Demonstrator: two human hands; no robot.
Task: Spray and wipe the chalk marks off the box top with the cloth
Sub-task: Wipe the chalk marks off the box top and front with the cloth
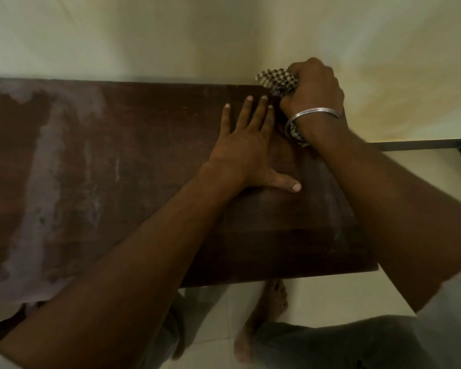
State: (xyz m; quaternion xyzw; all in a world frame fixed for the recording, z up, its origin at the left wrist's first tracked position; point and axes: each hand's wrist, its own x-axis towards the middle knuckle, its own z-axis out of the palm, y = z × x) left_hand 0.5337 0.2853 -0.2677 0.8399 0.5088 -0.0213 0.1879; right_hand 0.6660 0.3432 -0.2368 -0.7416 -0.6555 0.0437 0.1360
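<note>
Checked cloth [276, 81] bunched in right hand [313, 86] at box top [144, 155] corner — left hand [244, 150] flat, fingers spread.

A plain silver metal bangle [313, 114] circles the wrist behind my right grip [313, 83]. My forearms are bare below pale short sleeves [454, 294]. I wear grey trousers [330, 344], and my feet [273, 299] are bare.

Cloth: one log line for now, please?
right hand grips cloth at far corner | left hand flat on box top | chalk marks at left
</note>
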